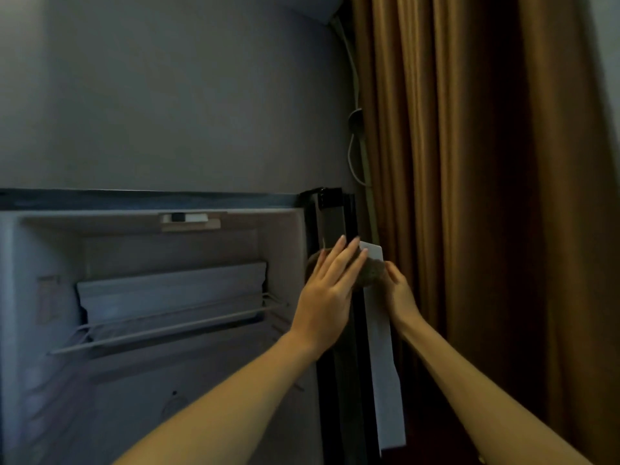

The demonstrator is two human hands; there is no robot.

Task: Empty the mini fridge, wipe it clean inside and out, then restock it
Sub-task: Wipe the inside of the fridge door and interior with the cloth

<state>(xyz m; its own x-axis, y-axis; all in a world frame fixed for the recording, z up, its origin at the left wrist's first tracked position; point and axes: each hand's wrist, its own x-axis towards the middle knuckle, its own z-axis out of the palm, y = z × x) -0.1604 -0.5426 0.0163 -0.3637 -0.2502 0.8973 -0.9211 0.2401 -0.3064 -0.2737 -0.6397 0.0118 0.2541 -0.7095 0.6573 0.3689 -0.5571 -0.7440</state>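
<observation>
The mini fridge (295, 229) stands open, showing a pale interior with a wire shelf (161, 330) and a chiller flap (171, 290) above it. No food shows inside. Its door (385, 380) is swung out to the right and seen edge-on, with a dark seal and a white panel. A brownish cloth (373, 272) lies over the door's upper edge. My left hand (327, 297) presses on it with straight fingers. My right hand (399, 290) grips the door from its far side, thumb next to the cloth, its fingers hidden behind the panel.
A brown curtain (486, 196) hangs close behind the door on the right. A grey wall (167, 95) rises above the fridge. A white cable (355, 135) runs down the corner from a unit (322, 8) at the top.
</observation>
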